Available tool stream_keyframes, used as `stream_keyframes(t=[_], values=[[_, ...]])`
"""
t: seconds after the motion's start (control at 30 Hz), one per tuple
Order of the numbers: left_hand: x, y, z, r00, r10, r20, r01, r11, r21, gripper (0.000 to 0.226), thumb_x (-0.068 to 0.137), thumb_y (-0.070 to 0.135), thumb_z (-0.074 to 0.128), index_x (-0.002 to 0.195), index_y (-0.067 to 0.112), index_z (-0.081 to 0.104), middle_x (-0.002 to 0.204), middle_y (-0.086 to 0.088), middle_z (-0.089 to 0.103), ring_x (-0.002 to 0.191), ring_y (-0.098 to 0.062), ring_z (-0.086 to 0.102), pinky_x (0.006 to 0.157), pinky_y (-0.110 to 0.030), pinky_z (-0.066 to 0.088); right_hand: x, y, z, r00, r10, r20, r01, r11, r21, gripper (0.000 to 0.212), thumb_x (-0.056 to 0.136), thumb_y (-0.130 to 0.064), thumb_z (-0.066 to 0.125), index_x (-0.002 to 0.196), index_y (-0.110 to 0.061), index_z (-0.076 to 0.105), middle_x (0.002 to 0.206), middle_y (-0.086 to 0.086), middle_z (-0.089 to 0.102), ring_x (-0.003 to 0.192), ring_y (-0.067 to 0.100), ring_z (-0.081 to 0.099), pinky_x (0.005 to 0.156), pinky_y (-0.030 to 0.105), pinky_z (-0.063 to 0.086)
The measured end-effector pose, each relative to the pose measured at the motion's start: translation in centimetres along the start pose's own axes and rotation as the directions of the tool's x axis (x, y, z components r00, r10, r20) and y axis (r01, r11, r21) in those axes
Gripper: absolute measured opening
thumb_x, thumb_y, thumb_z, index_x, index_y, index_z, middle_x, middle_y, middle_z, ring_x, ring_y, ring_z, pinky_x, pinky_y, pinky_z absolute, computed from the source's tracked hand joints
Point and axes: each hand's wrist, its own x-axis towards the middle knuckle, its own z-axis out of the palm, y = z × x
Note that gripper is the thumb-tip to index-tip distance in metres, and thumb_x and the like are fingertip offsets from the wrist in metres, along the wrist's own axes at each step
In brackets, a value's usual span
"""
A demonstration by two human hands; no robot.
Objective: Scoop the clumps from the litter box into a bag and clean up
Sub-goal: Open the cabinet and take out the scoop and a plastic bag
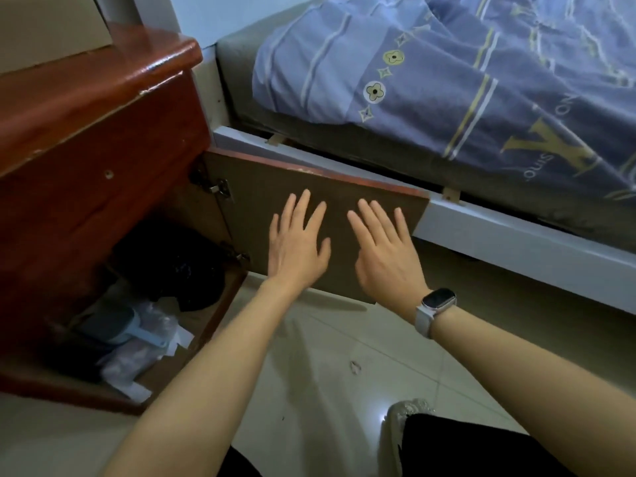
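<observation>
Two hands flat, fingers spread, holding nothing. Far left of both, low inside the open red cabinet [86, 139]: pale blue scoop [113, 327], lying on crinkled plastic bags [137, 356], dark bundle [179, 270] behind. No litter box in view. Scoop likely light and stiff, best taken by its handle, which points toward the hands; bags likely limp, slippery, easy to pinch by an edge. Next, left hand [296, 246], then right hand [385, 251], watch [438, 300] at its wrist, both over the swung-open cabinet door [261, 187]; contact uncertain. Right of the hands: bed frame [516, 242], blue bedding [481, 80].
</observation>
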Motion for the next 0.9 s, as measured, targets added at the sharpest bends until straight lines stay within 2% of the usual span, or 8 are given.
stream_keyframes(t=[0.13, 0.27, 0.4, 0.5, 0.6, 0.7, 0.77, 0.9], values=[[-6.6, -4.6, 3.4, 0.956, -0.265, 0.126, 0.263, 0.964, 0.038, 0.062, 0.095, 0.037, 0.041, 0.148, 0.028, 0.01, 0.157, -0.002, -0.004, 0.144, -0.022, -0.006, 0.115, -0.046, 0.005, -1.4, -2.6, 3.6, 0.964, -0.131, 0.229, 0.104, 0.986, 0.127, 0.058, 0.09, -0.015, 0.045, 0.144, -0.014, 0.025, 0.153, 0.008, 0.021, 0.143, 0.025, 0.013, 0.115, 0.042, 0.005], [-12.3, -10.0, 5.8, 0.873, -0.463, 0.152, 0.457, 0.886, 0.076, 0.062, 0.095, 0.033, 0.04, 0.148, 0.022, 0.012, 0.157, -0.003, 0.001, 0.144, -0.023, -0.001, 0.115, -0.045, 0.013, -2.2, -5.2, 9.4, 0.852, -0.262, 0.452, 0.165, 0.956, 0.243, 0.055, 0.094, -0.018, 0.034, 0.146, -0.017, 0.015, 0.154, 0.006, 0.013, 0.142, 0.023, 0.009, 0.115, 0.038, 0.01], [-16.5, -15.1, 8.1, 0.781, -0.604, 0.158, 0.578, 0.796, 0.18, 0.059, 0.094, 0.033, 0.038, 0.147, 0.017, 0.018, 0.155, -0.008, 0.012, 0.143, -0.027, 0.008, 0.113, -0.045, 0.019, -1.9, -9.3, 14.6, 0.738, -0.42, 0.529, 0.264, 0.9, 0.346, 0.054, 0.096, -0.02, 0.032, 0.146, -0.018, 0.012, 0.155, 0.004, 0.011, 0.142, 0.021, 0.01, 0.115, 0.035, 0.013], [-19.4, -18.0, 9.8, 0.739, -0.668, 0.085, 0.649, 0.741, 0.175, 0.058, 0.085, 0.03, 0.041, 0.14, 0.012, 0.037, 0.146, -0.015, 0.034, 0.134, -0.034, 0.031, 0.104, -0.05, 0.033, 0.3, -13.2, 18.2, 0.679, -0.516, 0.522, 0.31, 0.846, 0.433, 0.051, 0.098, -0.021, 0.032, 0.146, -0.015, 0.017, 0.153, 0.005, 0.019, 0.14, 0.022, 0.018, 0.112, 0.034, 0.021], [-22.4, -19.5, 11.4, 0.672, -0.736, 0.087, 0.714, 0.674, 0.189, 0.065, 0.081, 0.021, 0.059, 0.141, 0.015, 0.034, 0.145, -0.007, 0.034, 0.134, -0.026, 0.032, 0.101, -0.047, 0.037, 2.7, -17.9, 21.5, 0.696, -0.535, 0.479, 0.268, 0.812, 0.519, 0.047, 0.097, -0.023, 0.036, 0.141, -0.012, 0.029, 0.143, 0.01, 0.035, 0.13, 0.027, 0.032, 0.104, 0.036, 0.033], [-24.9, -20.3, 12.7, 0.694, -0.719, 0.045, 0.706, 0.691, 0.156, 0.071, 0.055, 0.008, 0.081, 0.121, 0.002, 0.056, 0.119, -0.018, 0.059, 0.109, -0.038, 0.058, 0.078, -0.046, 0.055, 4.5, -23.0, 24.2, 0.726, -0.545, 0.419, 0.248, 0.776, 0.58, 0.045, 0.095, -0.027, 0.042, 0.135, -0.007, 0.038, 0.134, 0.017, 0.043, 0.122, 0.033, 0.039, 0.096, 0.037, 0.037], [-25.8, -21.0, 13.1, 0.7, -0.714, -0.011, 0.708, 0.691, 0.145, 0.067, 0.055, 0.005, 0.08, 0.118, 0.001, 0.058, 0.115, -0.019, 0.062, 0.102, -0.038, 0.062, 0.072, -0.043, 0.055, 5.7, -26.3, 25.6, 0.748, -0.533, 0.395, 0.218, 0.76, 0.612, 0.057, 0.092, -0.038, 0.047, 0.137, -0.006, 0.033, 0.135, 0.019, 0.039, 0.121, 0.034, 0.038, 0.097, 0.036, 0.033], [-26.7, -21.5, 13.1, 0.739, -0.667, -0.09, 0.673, 0.727, 0.135, 0.059, 0.065, 0.002, 0.067, 0.123, 0.005, 0.056, 0.12, -0.014, 0.06, 0.1, -0.033, 0.062, 0.067, -0.038, 0.054, 7.2, -32.5, 27.1, 0.753, -0.462, 0.467, 0.001, 0.711, 0.703, 0.093, 0.082, -0.053, 0.057, 0.146, -0.006, 0.007, 0.149, 0.018, 0.017, 0.135, 0.034, 0.021, 0.109, 0.038, 0.024]])
